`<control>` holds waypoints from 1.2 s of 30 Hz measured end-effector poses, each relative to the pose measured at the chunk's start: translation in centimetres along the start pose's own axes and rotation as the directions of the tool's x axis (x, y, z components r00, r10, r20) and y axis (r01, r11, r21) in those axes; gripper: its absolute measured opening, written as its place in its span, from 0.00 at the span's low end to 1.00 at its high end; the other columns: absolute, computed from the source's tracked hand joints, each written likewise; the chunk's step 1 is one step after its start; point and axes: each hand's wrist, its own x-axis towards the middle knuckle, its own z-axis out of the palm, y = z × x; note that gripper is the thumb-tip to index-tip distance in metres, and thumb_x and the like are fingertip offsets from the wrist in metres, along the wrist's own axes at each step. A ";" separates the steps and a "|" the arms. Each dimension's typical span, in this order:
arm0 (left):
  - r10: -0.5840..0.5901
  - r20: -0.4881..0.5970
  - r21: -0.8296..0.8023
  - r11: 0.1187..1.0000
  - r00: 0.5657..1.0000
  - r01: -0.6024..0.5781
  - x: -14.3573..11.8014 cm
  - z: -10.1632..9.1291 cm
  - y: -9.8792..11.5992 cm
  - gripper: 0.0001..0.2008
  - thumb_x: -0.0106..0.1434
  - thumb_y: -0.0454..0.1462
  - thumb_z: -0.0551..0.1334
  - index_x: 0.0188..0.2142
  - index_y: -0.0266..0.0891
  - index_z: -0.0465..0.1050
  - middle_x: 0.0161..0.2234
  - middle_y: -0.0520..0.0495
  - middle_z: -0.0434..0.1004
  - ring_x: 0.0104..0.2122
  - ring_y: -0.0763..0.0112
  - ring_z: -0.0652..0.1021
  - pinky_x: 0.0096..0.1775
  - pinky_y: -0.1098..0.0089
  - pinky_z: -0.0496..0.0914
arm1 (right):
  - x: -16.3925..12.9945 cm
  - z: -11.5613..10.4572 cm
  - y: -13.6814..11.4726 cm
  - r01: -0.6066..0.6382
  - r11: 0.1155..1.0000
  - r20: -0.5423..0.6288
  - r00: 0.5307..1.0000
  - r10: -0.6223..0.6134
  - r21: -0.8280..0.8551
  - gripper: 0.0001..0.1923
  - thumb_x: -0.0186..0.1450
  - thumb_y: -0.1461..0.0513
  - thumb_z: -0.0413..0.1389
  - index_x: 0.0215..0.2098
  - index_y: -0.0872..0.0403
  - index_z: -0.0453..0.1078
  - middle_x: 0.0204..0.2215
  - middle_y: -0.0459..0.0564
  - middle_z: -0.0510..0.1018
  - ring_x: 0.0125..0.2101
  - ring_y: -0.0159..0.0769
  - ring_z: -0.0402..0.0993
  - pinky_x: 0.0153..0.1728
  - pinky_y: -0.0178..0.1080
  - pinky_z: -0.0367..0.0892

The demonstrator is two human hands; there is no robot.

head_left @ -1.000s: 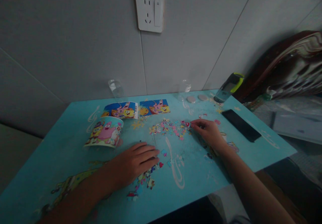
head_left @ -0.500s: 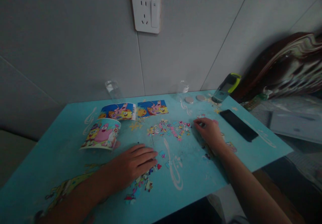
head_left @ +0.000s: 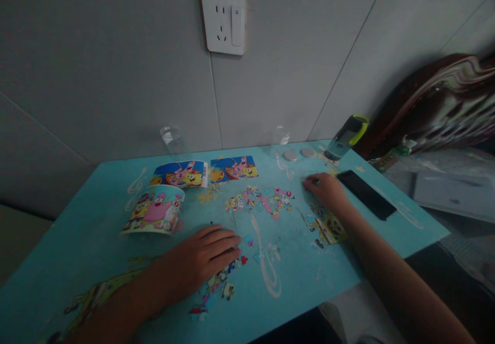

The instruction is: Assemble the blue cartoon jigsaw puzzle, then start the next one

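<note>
The left hand [head_left: 201, 260] lies flat, fingers spread, pinning joined puzzle pieces [head_left: 216, 284] at six o'clock on the turquoise table [head_left: 96, 251]. At one o'clock the right hand [head_left: 327, 192] has its fingertips pinched, perhaps on one piece, beside the small, bright, cartoon-printed loose pieces [head_left: 261, 200] at twelve
</note>
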 end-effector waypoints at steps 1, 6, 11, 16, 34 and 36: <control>-0.004 0.002 0.000 1.000 1.000 0.004 0.0 0.0 0.0 0.21 0.73 0.28 0.53 0.62 0.42 0.69 0.62 0.45 0.71 0.60 0.60 0.70 0.62 0.53 0.65 | 0.1 0.1 -0.1 -0.005 1.000 0.003 1.000 0.005 0.002 0.17 0.63 0.50 0.61 0.41 0.52 0.82 0.37 0.57 0.84 0.36 0.48 0.78 0.39 0.45 0.68; -0.004 -0.034 -0.011 1.000 0.999 0.004 0.3 -0.4 0.2 0.20 0.73 0.29 0.53 0.60 0.41 0.71 0.61 0.46 0.73 0.59 0.61 0.71 0.63 0.56 0.64 | 0.2 0.2 0.0 -0.045 0.998 0.017 0.999 0.044 0.052 0.15 0.63 0.50 0.61 0.38 0.52 0.81 0.33 0.55 0.84 0.32 0.44 0.77 0.34 0.43 0.67; 0.007 -0.031 -0.012 1.000 1.000 -0.008 0.2 -0.4 0.2 0.21 0.72 0.27 0.52 0.60 0.40 0.70 0.61 0.45 0.73 0.60 0.62 0.71 0.63 0.56 0.63 | 0.1 -0.4 0.2 -0.080 0.987 0.001 0.997 0.081 0.137 0.15 0.62 0.51 0.62 0.38 0.54 0.80 0.31 0.53 0.83 0.30 0.43 0.76 0.33 0.42 0.66; 0.001 -0.021 -0.033 0.999 1.000 -0.002 0.2 -0.5 0.1 0.22 0.73 0.27 0.52 0.63 0.40 0.68 0.61 0.44 0.72 0.60 0.60 0.71 0.63 0.54 0.65 | -2.4 -1.4 -2.9 -0.021 0.959 0.027 1.000 0.014 0.282 0.15 0.67 0.51 0.58 0.40 0.53 0.79 0.32 0.51 0.83 0.30 0.39 0.76 0.33 0.40 0.68; 0.021 -0.069 -0.008 1.000 0.997 -0.022 0.8 -1.2 0.6 0.19 0.74 0.30 0.54 0.61 0.39 0.70 0.56 0.42 0.76 0.56 0.60 0.74 0.61 0.54 0.68 | -11.6 0.3 -14.3 0.634 0.547 0.091 0.604 -0.792 0.547 0.08 0.71 0.56 0.58 0.42 0.50 0.78 0.36 0.48 0.82 0.40 0.38 0.76 0.46 0.45 0.65; 0.029 -0.084 -0.013 0.999 0.996 -0.030 0.8 -1.4 0.8 0.20 0.73 0.29 0.54 0.62 0.40 0.68 0.56 0.42 0.76 0.56 0.61 0.74 0.61 0.54 0.68 | -10.3 -0.2 -12.6 0.592 0.655 0.049 0.723 -0.689 0.470 0.10 0.72 0.56 0.56 0.41 0.51 0.78 0.36 0.50 0.82 0.39 0.39 0.75 0.46 0.45 0.65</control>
